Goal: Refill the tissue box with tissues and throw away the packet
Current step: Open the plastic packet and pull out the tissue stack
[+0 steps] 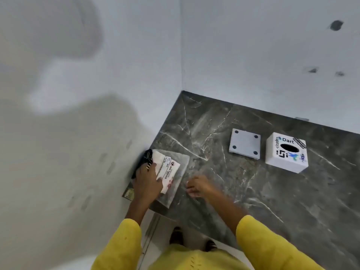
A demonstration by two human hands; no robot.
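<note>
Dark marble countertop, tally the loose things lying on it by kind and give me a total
White cube tissue box with stickers: 1
Flat grey square base plate with four round feet: 1
Clear plastic tissue packet with printed label: 1
Total: 3

The surface (253,191) under my hands is dark grey marble, polished and white-veined. At its nine o'clock edge the tissue packet (171,172) is clear, shiny plastic film. At two o'clock, the tissue box (286,152) looks matt white plastic, its detached base plate (245,143) matt grey.
</note>
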